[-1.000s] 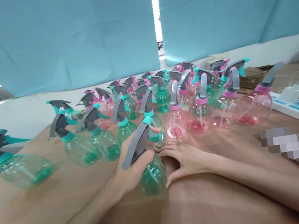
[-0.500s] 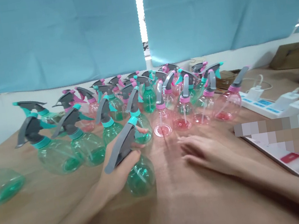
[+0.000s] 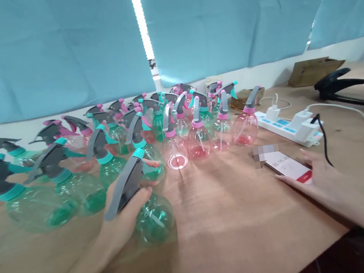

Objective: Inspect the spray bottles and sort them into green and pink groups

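My left hand is wrapped around the neck of a green spray bottle with a grey and turquoise trigger head. Some green liquid seems to lie in its round, see-through body. At the right, my right hand grips the near end of a phone, thumb along one edge and fingers along the other. Digits and a red button show on its bright screen; part of it is pixelated. Just beyond the held bottle stands another green spray bottle, and a pink spray bottle is beside that one.
Several more green and pink spray bottles crowd the brown tabletop at the left and back. A white power strip with plugs and cables lies behind the phone. Farther right are a black headset-like object and cardboard. Blue curtains hang behind.
My right hand has moved right from the bare tabletop and taken hold of the phone. The phone's angle has changed. The view has swung right; my left hand still grips the same bottle.
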`<action>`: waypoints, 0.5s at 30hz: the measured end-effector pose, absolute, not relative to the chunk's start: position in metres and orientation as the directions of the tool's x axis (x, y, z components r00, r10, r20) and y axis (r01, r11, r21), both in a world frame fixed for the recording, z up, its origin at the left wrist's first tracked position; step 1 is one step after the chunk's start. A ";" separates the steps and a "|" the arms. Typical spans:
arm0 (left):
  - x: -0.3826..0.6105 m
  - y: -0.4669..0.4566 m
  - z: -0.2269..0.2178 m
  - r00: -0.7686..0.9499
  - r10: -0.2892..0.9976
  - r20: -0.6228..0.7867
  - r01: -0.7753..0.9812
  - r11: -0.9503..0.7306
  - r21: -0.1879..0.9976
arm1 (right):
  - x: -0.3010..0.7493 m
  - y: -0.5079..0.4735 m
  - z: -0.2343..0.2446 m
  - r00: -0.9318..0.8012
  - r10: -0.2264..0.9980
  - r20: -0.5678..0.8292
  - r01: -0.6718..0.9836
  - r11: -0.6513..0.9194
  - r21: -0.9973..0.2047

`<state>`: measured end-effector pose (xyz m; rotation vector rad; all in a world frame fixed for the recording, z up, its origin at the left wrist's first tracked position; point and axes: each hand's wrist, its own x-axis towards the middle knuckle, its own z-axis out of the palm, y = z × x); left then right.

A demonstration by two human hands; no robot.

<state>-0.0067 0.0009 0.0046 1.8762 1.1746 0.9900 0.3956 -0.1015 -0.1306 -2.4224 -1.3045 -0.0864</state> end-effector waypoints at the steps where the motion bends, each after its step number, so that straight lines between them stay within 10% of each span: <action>1: -0.006 0.000 0.004 0.303 0.929 0.211 0.368 -0.319 0.873 | 0.394 -0.101 -0.131 0.557 0.792 0.252 0.822 -0.480 -0.308; 15: -0.005 0.000 0.003 0.314 0.929 0.197 0.363 -0.309 0.879 | 0.448 -0.091 -0.149 0.500 0.784 0.367 0.866 -0.443 -0.233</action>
